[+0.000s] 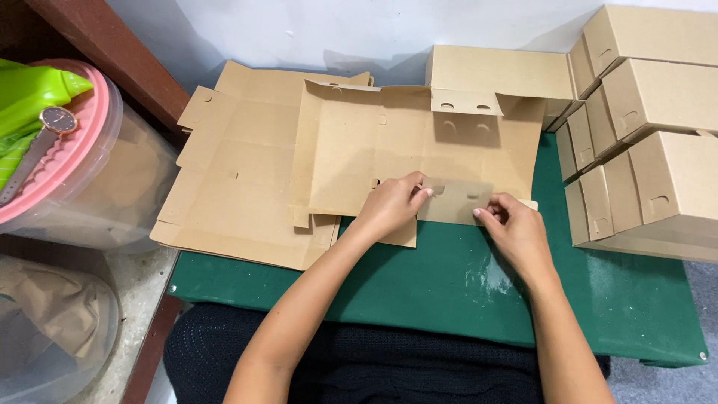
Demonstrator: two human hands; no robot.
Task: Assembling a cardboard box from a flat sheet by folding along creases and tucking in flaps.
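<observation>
A flat brown cardboard box blank (374, 150) lies on the green mat (449, 284) in front of me. Its near flap (458, 202) is lifted and folded up. My left hand (389, 206) pinches the flap's left end with thumb and fingers. At the flap's right end, my right hand (512, 228) grips the edge. The far flap with two round holes (465, 105) stands partly raised at the back. Both forearms reach in from the bottom of the view.
A stack of flat blanks (239, 187) lies at the left under the one I hold. Several assembled boxes (651, 135) are piled at the right, and another box (497, 71) stands by the white wall. A clear tub with a pink lid (82, 172) holds a wristwatch (56, 120).
</observation>
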